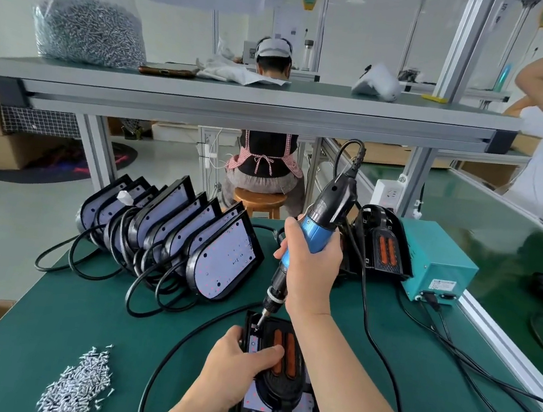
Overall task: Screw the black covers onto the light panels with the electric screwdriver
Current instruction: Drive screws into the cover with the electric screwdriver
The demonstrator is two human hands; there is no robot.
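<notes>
1. Nearest the bench's (78, 301) near edge, the light panel (271, 409) is lying flat with the black cover (278, 378) seated on top. The left hand (235, 367) is clamping the cover's left side, its thumb pressing across it.
2. The right hand (310, 266) is gripping the electric screwdriver (322, 219), fingers wrapped round its blue barrel. The bit (259, 323) is touching the cover's far left corner.
3. The tool is leaning rather than standing upright, so the screw is probably at risk of going in crooked or the bit of jumping out and scarring the plastic.
4. The left thumb is sitting near the bit, so a slip could well strike it.
5. If the left grip eases, the cover could be twisting off its holes.
6. The loose screws (77, 384) by the near left corner are lying close enough to the forearm to be swept off.
</notes>
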